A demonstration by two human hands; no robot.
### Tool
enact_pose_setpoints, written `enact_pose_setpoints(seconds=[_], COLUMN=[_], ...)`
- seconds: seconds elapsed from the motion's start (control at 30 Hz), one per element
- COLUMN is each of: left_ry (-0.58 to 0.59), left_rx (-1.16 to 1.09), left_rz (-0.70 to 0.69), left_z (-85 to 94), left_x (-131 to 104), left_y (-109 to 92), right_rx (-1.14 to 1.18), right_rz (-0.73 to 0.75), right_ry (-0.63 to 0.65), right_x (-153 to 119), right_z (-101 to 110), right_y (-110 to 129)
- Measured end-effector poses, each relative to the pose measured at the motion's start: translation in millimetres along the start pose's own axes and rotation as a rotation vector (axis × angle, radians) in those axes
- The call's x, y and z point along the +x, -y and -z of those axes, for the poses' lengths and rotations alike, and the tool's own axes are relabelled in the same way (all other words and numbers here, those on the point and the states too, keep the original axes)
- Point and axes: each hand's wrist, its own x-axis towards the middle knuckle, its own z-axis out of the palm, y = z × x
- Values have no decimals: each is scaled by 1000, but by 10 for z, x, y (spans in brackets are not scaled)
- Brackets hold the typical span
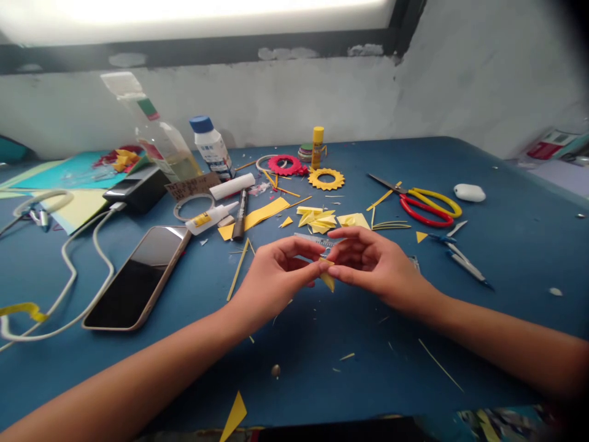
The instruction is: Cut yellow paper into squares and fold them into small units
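Note:
Between the fingertips of both hands is a small piece of yellow paper (pixel 327 279), held a little above the blue table. My left hand (pixel 281 270) pinches it from the left, thumb and fingers closed on it. From the other side my right hand (pixel 375 258) pinches it too, the thumb at its edge. A metal ruler (pixel 317 240) lies just behind, partly hidden by the fingers. Beyond it is a heap of folded yellow paper pieces (pixel 316 219), with more yellow paper (pixel 353 220) to its right.
Red-and-yellow-handled scissors (pixel 427 205) and a compass (pixel 464 261) lie right. A phone (pixel 138 276), cables, a glue bottle (pixel 209 218) and a black marker (pixel 240 215) lie left. Behind stand a glass bottle (pixel 161 135), a white bottle (pixel 212 147), a glue stick (pixel 317 147) and a yellow paper ring (pixel 313 178).

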Motion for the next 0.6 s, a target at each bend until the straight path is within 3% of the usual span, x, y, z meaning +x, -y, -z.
enact_pose_setpoints(seconds=[0.17, 0.6], left_ry=[-47, 44], left_rx=[53, -15], left_rz=[-22, 108], left_z=[-8, -14], left_x=[-33, -1], left_y=[-13, -36], right_rx=[16, 54], right_rz=[-165, -195], right_ry=[128, 169], right_x=[-2, -33], right_z=[15, 2], right_y=[-25, -14])
